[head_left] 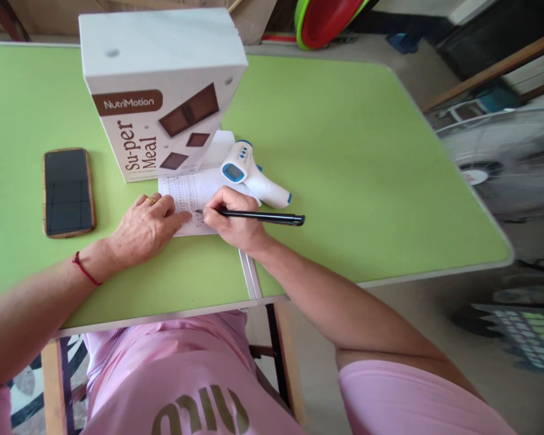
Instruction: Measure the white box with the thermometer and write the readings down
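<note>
My right hand (234, 219) is closed round a black pen (276, 217), whose tip touches a sheet of paper (181, 229) covered with rows of handwriting. At the left edge of the sheet rests my left hand (147, 228), holding nothing, its thumb stretched out on the paper and its fingers loosely bent. A gold ring and a red string bracelet are on that hand and wrist. Just beyond my right hand, a white and blue infrared thermometer (256, 176) lies partly on the paper. A tall white NutriMotion box (138, 136) stands behind the sheet and hides part of it.
A phone in a brown case (69, 192) lies left of the box on the green table (358, 151). A metal seam crosses the table near my right wrist. Off the table's right side are a fan (503, 163) and a dark basket (526, 335). Red and green basins (329, 21) sit beyond the far edge.
</note>
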{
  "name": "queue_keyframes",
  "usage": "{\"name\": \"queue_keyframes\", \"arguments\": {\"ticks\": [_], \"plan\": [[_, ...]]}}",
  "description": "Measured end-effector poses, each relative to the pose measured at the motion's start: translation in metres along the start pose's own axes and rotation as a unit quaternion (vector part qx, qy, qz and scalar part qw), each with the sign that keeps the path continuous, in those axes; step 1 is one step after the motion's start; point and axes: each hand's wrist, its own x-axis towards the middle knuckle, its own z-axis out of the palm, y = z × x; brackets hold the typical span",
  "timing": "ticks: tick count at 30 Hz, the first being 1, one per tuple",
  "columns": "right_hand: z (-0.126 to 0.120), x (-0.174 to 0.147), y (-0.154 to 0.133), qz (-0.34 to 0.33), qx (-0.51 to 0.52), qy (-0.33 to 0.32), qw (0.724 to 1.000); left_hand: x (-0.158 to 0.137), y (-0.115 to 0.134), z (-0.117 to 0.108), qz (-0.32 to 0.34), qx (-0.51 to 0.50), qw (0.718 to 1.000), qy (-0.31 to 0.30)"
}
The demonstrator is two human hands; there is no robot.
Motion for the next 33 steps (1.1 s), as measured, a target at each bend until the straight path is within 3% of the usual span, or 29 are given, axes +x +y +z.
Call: {"name": "queue_keyframes", "arguments": {"ticks": [6,20,27,33], "plan": [[0.0002,-0.0008,0.0003,-0.008,0.004,0.022,1.000,0.0005,-0.0005,0.0005,-0.002,0.005,1.000,-0.005],[-0.0002,-0.0007,0.0015,-0.003,-0.002,0.003,1.000,0.0011,0.0003,0.0006,0.004,0.006,1.000,0.003],[-0.0015,-0.0008,0.0034,-0.023,0.003,0.052,0.998,-0.0001,-0.0012,0.0009,0.004,0.007,1.000,0.004],[-0.0032,0.0006,0.0028,0.003,-0.008,0.032,0.999,-0.0003,-0.0018,0.0014,0.007,0.006,1.000,0.011]]}}
